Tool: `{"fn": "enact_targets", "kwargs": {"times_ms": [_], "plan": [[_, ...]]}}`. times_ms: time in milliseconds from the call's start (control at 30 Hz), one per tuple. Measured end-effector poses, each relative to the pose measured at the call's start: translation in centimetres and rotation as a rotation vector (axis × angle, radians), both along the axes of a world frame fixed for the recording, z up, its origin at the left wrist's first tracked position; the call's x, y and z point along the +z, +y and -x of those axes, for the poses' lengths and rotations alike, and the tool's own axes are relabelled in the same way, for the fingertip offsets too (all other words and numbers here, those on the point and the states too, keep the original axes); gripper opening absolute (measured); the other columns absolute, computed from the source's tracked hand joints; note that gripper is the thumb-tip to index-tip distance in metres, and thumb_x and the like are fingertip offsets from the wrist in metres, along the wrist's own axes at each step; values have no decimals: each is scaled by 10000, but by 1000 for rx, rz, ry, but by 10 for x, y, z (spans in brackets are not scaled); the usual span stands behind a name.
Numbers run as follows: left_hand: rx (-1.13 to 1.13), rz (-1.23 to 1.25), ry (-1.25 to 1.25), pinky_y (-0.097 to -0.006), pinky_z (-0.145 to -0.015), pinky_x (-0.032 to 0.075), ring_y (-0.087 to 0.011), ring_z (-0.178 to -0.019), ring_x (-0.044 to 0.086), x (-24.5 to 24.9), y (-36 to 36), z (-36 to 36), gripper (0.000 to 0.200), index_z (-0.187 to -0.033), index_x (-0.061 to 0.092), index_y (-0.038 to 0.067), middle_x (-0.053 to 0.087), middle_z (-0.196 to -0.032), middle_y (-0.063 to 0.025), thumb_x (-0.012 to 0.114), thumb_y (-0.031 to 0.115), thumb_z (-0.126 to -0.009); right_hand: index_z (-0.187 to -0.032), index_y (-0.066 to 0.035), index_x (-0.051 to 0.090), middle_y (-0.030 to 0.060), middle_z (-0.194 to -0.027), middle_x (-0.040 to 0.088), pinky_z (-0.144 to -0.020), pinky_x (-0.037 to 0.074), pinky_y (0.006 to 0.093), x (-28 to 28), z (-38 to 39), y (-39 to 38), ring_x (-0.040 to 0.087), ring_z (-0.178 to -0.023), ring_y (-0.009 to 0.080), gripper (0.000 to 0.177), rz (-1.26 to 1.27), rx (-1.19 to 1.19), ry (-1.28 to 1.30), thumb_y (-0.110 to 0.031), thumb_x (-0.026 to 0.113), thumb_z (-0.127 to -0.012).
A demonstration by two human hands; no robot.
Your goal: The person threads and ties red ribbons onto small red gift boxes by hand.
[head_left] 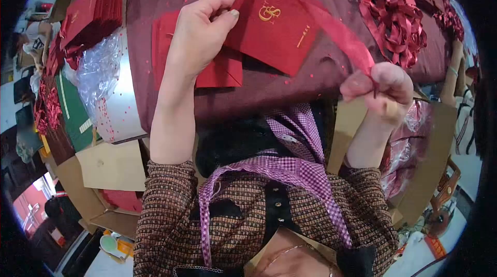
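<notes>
Red, flat, rectangular paper bag (284,36), stamped with a gold monogram, is held aslant above the near part of a table covered in dark maroon cloth (259,93), just in front of the person. Its lower left part overlaps other red paper pieces (220,70) lying on the cloth. The left hand (204,33) is closed in a pinch at the bag's left edge, thumb against forefinger (whether it also nips some ribbon there, I cannot tell). The right hand (382,88) is clenched on the end of a glossy, wine-red satin ribbon (344,33), which runs from the bag's top edge down to those fingers in a slanting band.

The step in hand looks to be handling the ribbon: one hand steadies the paper while the other keeps the strip extended. As I judge it, the next move calls for a firm hold at the left edge, so that the bag does not swing, and an even, gentle pull that keeps the satin flat. Too hard a tug could crease the paper or twist the strip.

Beyond the right hand lies a tangled heap of wine-red satin ribbons (388,18); to the left stands a thick stack of similar red bags (93,10), near crumpled clear plastic film (101,72).
</notes>
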State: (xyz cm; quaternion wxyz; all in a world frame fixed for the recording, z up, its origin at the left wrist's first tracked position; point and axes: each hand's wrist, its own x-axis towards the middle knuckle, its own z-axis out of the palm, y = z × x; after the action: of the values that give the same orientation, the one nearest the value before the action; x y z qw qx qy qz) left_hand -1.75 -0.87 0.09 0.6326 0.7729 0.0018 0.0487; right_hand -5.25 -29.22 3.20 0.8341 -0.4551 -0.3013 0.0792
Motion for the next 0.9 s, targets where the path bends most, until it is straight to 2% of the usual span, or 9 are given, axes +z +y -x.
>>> {"fn": "enact_targets", "kwargs": {"times_ms": [33, 100, 133, 267, 367, 533, 667, 767, 900], "plan": [[-4, 11, 11, -204, -667, 444, -52, -718, 529, 0, 1, -1, 244, -1036, 632, -59, 617, -789, 2, 628, 55, -820, -1132, 101, 538, 277, -894, 648, -672, 535, 351, -3, -2, -6, 663, -799, 322, 461, 173, -51, -25, -152, 659, -767], [-1, 28, 19, -205, -670, 445, -54, -718, 530, -1, 3, -1, 250, -1037, 631, -62, 614, -781, 2, 631, 60, -820, -1136, 93, 541, 260, -902, 653, -671, 536, 343, -5, -13, -4, 663, -817, 306, 487, 181, -61, -96, -251, 659, -813], [-5, 28, 15, -204, -666, 444, -55, -726, 531, -2, 3, -1, 263, -1050, 624, -65, 612, -797, 0, 630, 60, -818, -1074, 78, 586, 213, -902, 647, -646, 506, 284, -2, -11, -3, 646, -734, 244, 466, 354, -224, -125, -321, 646, -841], [-97, 60, 8, -197, -642, 433, -54, -734, 518, -2, 3, -1, 314, -1101, 596, -68, 593, -841, 2, 614, 45, -809, -922, 51, 640, 135, -958, 575, -777, 410, 254, 0, -33, 5, 534, -798, 177, 310, 388, -467, -453, -251, 646, -851], [-192, 77, 73, -189, -629, 422, -46, -722, 497, -1, 6, 1, 352, -1134, 580, -63, 565, -848, 13, 605, 32, -796, -924, 34, 636, 180, -1039, 591, -851, 415, 292, 0, -41, 20, 559, -933, 210, 216, 329, -625, -529, -174, 596, -877], [-203, -29, 34, -185, -625, 415, -39, -707, 480, 2, 5, 3, 355, -1129, 583, -59, 543, -820, 23, 611, 24, -785, -969, 35, 583, 188, -944, 625, -777, 479, 311, -2, -39, 41, 608, -814, 212, 210, 111, -415, -528, -155, 574, -880], [-168, -37, 33, -186, -653, 419, -44, -735, 489, 3, 2, 3, 327, -1105, 593, -57, 551, -827, 17, 626, 27, -790, -1018, -56, 604, 82, -844, 590, -729, 439, 310, -25, -17, 72, 567, -789, 219, 227, 700, -400, -480, -16, 620, -795], [-193, 14, 131, -183, -778, 425, -61, -859, 519, 6, 5, 4, 359, -1153, 583, -24, 567, -923, 6, 626, -5, -797, -972, -72, 614, 73, -822, 593, -747, 418, 347, -43, -20, 81, 557, -781, 250, 201, 782, -440, -541, -39, 646, -776], [-204, 38, 141, -183, -781, 432, -66, -865, 527, 11, 4, 5, 354, -1149, 584, -22, 577, -946, -5, 624, -7, -798, -900, -82, 619, 53, -776, 609, -749, 406, 346, -49, -26, 85, 573, -784, 232, 127, 817, -505, -535, -101, 658, -781]]}}
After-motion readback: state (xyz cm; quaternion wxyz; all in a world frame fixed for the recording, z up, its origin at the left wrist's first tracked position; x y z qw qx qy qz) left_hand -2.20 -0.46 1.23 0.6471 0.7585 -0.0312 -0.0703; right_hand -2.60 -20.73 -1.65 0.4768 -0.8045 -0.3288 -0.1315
